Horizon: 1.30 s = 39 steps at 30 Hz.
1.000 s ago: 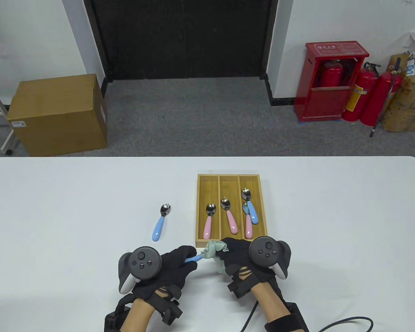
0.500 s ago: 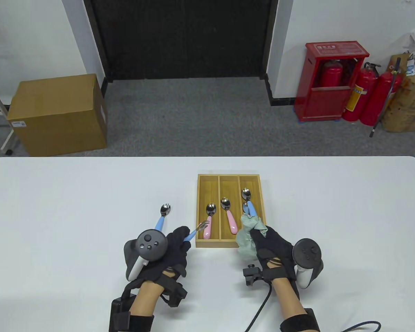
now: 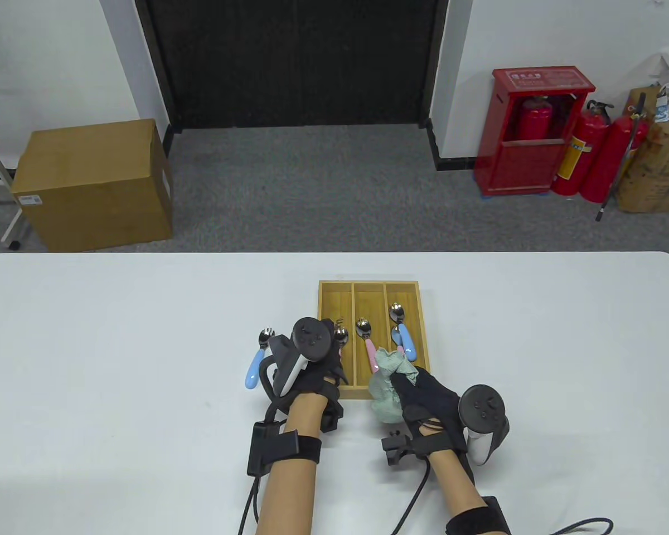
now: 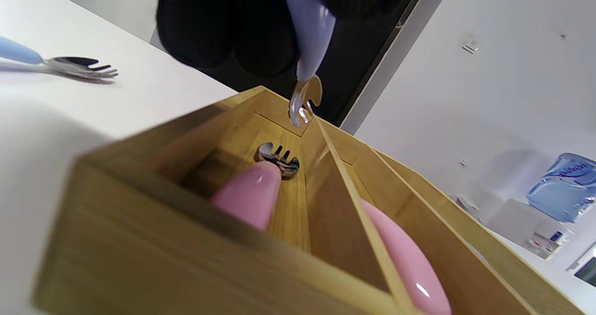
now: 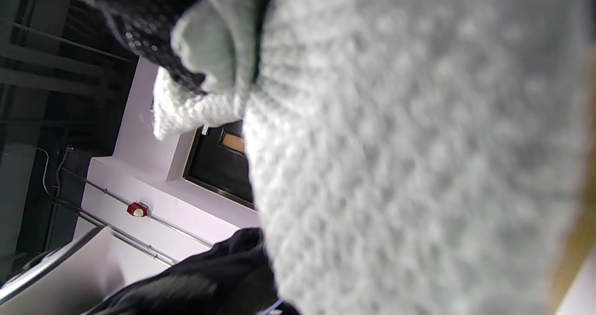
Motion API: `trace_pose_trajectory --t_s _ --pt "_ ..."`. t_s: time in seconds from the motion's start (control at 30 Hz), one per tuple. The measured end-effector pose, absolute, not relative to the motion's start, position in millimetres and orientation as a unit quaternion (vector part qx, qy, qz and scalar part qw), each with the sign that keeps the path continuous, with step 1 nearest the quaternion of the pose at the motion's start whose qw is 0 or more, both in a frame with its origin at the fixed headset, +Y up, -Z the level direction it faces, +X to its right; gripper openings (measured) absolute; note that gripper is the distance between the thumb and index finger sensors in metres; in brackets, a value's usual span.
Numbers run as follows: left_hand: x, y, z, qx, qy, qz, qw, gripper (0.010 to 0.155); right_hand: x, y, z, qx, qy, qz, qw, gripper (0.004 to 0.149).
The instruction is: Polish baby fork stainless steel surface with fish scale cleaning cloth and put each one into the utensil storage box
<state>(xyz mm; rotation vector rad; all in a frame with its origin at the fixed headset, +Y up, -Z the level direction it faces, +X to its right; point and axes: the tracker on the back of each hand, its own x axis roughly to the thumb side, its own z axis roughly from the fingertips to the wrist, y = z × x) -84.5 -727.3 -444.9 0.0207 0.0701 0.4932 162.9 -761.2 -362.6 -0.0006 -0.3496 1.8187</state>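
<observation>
The wooden utensil storage box (image 3: 368, 287) has three compartments. My left hand (image 3: 334, 340) hovers over the left one and grips a blue-handled fork (image 4: 308, 31), tines down above a pink-handled fork (image 4: 251, 194) lying inside. The middle compartment holds another pink fork (image 3: 368, 341). A blue one (image 3: 406, 341) and a pink one share the right compartment. My right hand (image 3: 410, 380) grips the bunched grey-green cloth (image 3: 386, 387) at the box's near edge; this cloth (image 5: 396, 166) fills the right wrist view. One more blue fork (image 3: 256, 362) lies on the table left of the box.
The white table (image 3: 535, 362) stretches wide on both sides of the box. On the floor beyond it stand a cardboard box (image 3: 92, 184) at the left and a red cabinet with fire extinguishers (image 3: 535, 139) at the right.
The cloth came off the blue fork and the hands parted. My left hand carried the fork forward over the box's left compartment. My right hand with the cloth moved to the box's near edge.
</observation>
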Motion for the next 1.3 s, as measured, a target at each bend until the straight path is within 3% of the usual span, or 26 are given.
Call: trace_pose_trajectory --t_s 0.33,0.57,0.77,0.87,1.07,1.3 --pt "-74.3 -752.6 -447.2 0.017 0.095 0.275 0.957 0.054 157.7 -764.2 -364.5 0.006 -0.14 0.786 0.603 0.045" --pt "-72.7 -750.9 -442.2 0.023 0.072 0.276 0.958 0.056 158.2 -764.9 -364.4 0.003 -0.134 0.785 0.605 0.045" --pt "-109.2 -730.1 -439.8 0.056 0.084 0.31 0.945 0.055 159.4 -764.9 -364.3 0.001 -0.135 0.783 0.607 0.045" --pt "-135.7 -720.7 -438.0 0.069 0.103 0.269 0.955 0.056 159.6 -764.5 -364.2 0.001 -0.135 0.782 0.609 0.045" --pt "-184.7 -729.9 -435.9 -0.054 0.159 0.118 0.979 0.062 159.2 -764.9 -365.1 0.005 -0.134 0.782 0.609 0.045" --pt "-199.2 -758.4 -438.2 -0.11 0.182 0.105 0.971 0.069 158.9 -765.4 -365.4 0.009 -0.132 0.784 0.607 0.046"
